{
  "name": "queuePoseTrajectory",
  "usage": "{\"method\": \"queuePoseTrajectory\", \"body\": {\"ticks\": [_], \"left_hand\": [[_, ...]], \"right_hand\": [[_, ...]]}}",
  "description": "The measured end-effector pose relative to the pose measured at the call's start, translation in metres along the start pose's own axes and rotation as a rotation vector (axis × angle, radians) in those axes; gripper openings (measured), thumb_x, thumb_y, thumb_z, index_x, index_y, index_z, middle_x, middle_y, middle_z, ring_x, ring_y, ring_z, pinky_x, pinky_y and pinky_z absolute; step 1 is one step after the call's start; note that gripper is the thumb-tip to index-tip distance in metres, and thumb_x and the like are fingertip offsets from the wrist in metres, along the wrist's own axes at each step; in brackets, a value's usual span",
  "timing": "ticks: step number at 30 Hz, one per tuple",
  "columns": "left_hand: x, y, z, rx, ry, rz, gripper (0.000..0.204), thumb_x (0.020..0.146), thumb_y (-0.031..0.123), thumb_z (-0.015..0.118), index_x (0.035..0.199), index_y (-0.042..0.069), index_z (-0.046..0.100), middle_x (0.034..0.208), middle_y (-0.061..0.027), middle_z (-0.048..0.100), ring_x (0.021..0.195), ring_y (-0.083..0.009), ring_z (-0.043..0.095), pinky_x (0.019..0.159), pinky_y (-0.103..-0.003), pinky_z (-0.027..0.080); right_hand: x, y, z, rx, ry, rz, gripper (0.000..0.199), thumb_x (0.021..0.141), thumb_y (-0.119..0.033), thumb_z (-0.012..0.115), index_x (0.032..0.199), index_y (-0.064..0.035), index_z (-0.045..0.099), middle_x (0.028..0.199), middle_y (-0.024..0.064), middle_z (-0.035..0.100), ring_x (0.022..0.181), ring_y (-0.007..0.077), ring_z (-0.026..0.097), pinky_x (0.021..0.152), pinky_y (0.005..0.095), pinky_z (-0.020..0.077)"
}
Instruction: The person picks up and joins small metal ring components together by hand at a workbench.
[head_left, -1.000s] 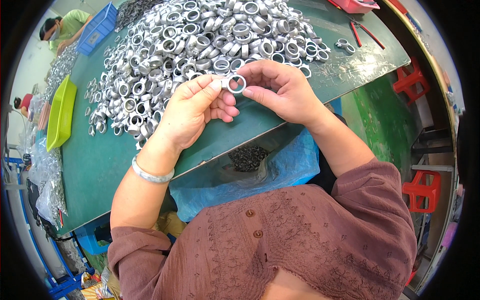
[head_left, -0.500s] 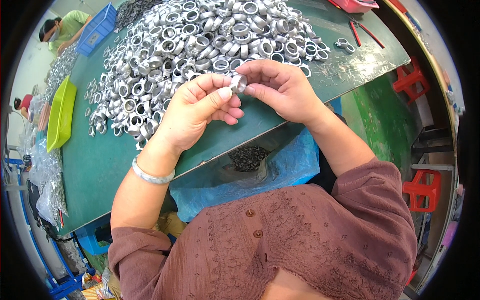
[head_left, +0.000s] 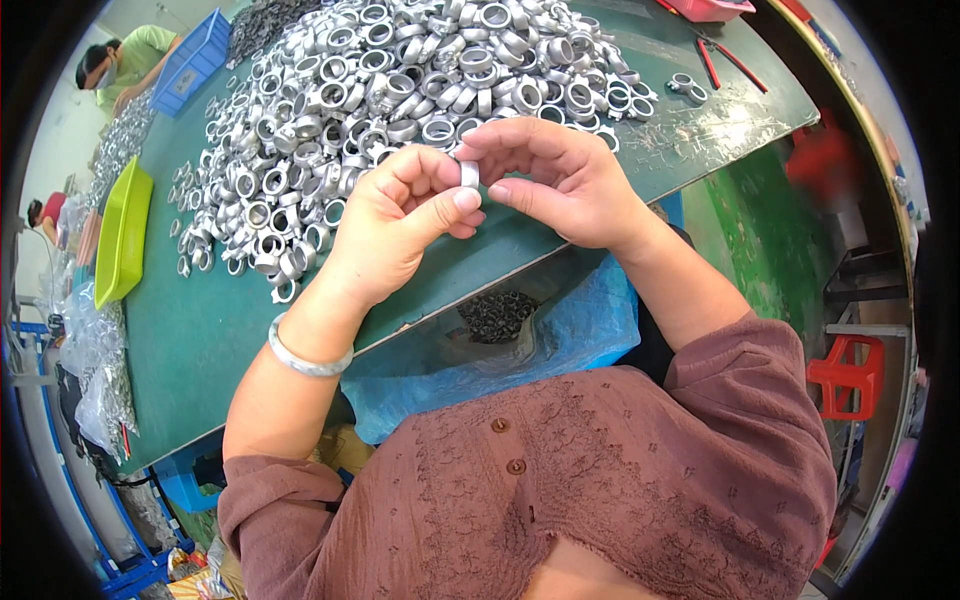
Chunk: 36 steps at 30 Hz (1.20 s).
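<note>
Between my two hands is a small silver metal ring (head_left: pixel 469 174), seen edge-on, above the near edge of the green table. My left hand (head_left: pixel 400 215) pinches it between thumb and fingers. My right hand (head_left: pixel 565 185) curves around its other side, forefinger at the ring's upper edge, thumb held apart from the fingers; whether it grips the ring is hard to make out. Just beyond my hands, a big heap of similar silver rings (head_left: pixel 400 85) covers much of the table.
The green table (head_left: pixel 200 370) carries a yellow-green tray (head_left: pixel 122 232), a blue crate (head_left: pixel 190 62), red-handled pliers (head_left: pixel 735 66) and two loose rings (head_left: pixel 687 88). A blue plastic bag (head_left: pixel 590 325) with dark parts hangs at my lap. A red stool (head_left: pixel 848 378) stands right. Another person (head_left: pixel 135 62) works far left.
The ring has turned from showing its opening to standing edge-on. My left fingers have curled in closer, and my right thumb has come off the ring slightly.
</note>
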<state>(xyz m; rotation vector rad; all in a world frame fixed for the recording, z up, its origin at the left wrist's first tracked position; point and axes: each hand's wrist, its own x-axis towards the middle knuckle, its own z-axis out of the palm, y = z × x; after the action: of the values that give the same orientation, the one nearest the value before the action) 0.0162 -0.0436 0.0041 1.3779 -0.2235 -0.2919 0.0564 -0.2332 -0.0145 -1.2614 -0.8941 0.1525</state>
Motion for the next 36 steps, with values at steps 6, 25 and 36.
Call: {"method": "queuePoseTrajectory", "body": {"ticks": [6, 25, 36], "left_hand": [[0.001, -0.002, 0.008, 0.123, 0.069, 0.191, 0.039, 0.075, -0.002, 0.064, 0.107, 0.002, 0.041, 0.091, -0.0068, 0.058, 0.083, -0.0125, 0.057, 0.074, -0.024, 0.048], [0.0, -0.004, -0.001, 0.717, 0.089, 0.456, 0.035, 0.069, -0.005, 0.065, 0.1, 0.003, 0.052, 0.091, -0.0017, 0.05, 0.08, -0.0092, 0.048, 0.071, -0.023, 0.04], [-0.002, -0.001, 0.004, 0.748, 0.137, 0.493, 0.031, 0.067, -0.002, 0.067, 0.094, 0.004, 0.054, 0.089, -0.0009, 0.049, 0.074, -0.0087, 0.044, 0.067, -0.021, 0.038]], "right_hand": [[0.0, -0.004, 0.001, 0.016, -0.001, -0.024, 0.043, 0.077, 0.011, 0.052, 0.119, 0.0006, 0.046, 0.107, 0.009, 0.055, 0.098, 0.015, 0.054, 0.088, 0.0288, 0.0431], [0.0, -0.001, -0.001, -0.147, 0.07, -0.04, 0.027, 0.076, 0.001, 0.062, 0.103, -0.0011, 0.057, 0.094, 0.0051, 0.058, 0.084, 0.0113, 0.057, 0.076, 0.025, 0.0466], [0.0, -0.001, 0.0, -0.238, 0.086, 0.028, 0.015, 0.077, -0.003, 0.063, 0.092, -0.0024, 0.062, 0.081, 0.003, 0.061, 0.076, 0.0093, 0.058, 0.069, 0.0224, 0.0461]]}}
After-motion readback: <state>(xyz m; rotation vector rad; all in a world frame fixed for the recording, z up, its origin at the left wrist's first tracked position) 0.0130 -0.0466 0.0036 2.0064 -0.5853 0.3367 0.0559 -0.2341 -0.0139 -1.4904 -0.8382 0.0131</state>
